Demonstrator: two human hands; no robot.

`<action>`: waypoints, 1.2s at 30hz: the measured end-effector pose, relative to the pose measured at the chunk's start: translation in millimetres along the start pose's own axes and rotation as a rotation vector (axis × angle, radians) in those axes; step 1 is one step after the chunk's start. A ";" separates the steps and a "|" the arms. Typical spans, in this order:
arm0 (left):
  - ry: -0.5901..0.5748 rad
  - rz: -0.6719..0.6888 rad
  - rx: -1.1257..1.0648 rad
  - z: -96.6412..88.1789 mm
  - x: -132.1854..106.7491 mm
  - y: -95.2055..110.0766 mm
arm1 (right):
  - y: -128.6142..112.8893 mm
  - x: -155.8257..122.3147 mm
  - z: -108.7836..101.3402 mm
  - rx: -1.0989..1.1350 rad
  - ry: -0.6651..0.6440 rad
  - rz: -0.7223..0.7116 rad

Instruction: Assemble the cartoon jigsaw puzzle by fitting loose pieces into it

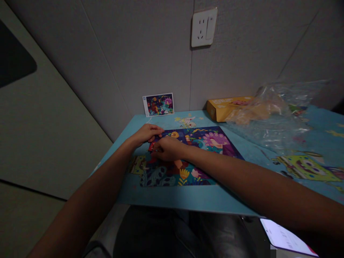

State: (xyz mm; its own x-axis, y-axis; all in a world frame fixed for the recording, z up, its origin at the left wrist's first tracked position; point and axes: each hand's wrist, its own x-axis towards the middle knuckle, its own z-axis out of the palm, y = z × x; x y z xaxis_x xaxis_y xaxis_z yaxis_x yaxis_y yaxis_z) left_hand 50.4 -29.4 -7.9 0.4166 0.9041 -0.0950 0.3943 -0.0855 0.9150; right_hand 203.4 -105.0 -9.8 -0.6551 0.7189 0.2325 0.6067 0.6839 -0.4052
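Note:
A colourful jigsaw puzzle point(184, 173) lies flat on the table, with a pink peacock on its right side and yellow flowers near the bottom. My left hand point(146, 134) rests at its upper left corner, fingers stretched to the right and touching the edge. Just below and to the right, my right hand point(169, 147) is closed in a pinch at the puzzle's left edge. Its fingertips press down on a reddish part there; whether a loose piece is between them is hidden. My right forearm crosses over the puzzle's lower right part.
A small picture card point(160, 105) leans on the wall behind the puzzle. To the right stand a yellow box point(221, 107) and a crumpled clear plastic bag point(279, 122). The blue table point(166, 199) has cartoon prints. A lit phone point(285, 236) lies below its front edge.

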 end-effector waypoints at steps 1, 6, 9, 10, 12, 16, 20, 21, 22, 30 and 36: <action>0.002 -0.001 0.001 -0.4 0.3 -0.2 | 0.1 0.1 0.6 0.008 0.010 0.003; -0.057 0.012 -0.044 -5.9 -3.4 0.8 | 11.7 2.8 6.3 0.430 0.197 0.122; -0.103 0.012 -0.111 -10.3 -8.5 4.6 | 23.8 5.6 7.8 0.700 0.366 0.282; -0.088 0.023 -0.128 -11.5 -10.2 6.4 | 27.3 6.5 7.8 0.749 0.400 0.329; -0.045 0.057 -0.154 -13.3 -13.3 10.5 | 32.9 8.3 7.3 0.792 0.459 0.380; -0.131 0.068 -0.157 -12.3 -17.6 18.1 | 38.4 10.7 6.4 0.738 0.645 0.405; -0.011 0.129 -0.170 -8.1 -17.5 22.1 | 39.9 11.3 5.2 0.767 0.639 0.439; 0.043 0.143 -0.187 -7.8 -17.2 22.5 | 40.3 11.4 4.9 0.783 0.613 0.439; 0.080 0.148 -0.201 -8.1 -16.9 22.5 | 41.0 11.5 4.6 0.799 0.588 0.439; -0.006 0.112 -0.305 -16.0 -12.6 15.3 | 31.3 6.8 6.0 0.719 0.469 0.274; 0.010 0.067 -0.248 -13.5 -6.1 4.6 | -4.8 -2.8 15.3 0.290 0.021 0.009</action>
State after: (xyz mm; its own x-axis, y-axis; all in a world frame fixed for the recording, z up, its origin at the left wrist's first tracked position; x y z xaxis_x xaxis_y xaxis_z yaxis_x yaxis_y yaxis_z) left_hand 38.6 -29.7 2.2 0.4262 0.9042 -0.0286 0.1524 -0.0406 0.9875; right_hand 195.4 -112.2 -22.0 -0.6391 0.7291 0.2447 0.4564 0.6157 -0.6423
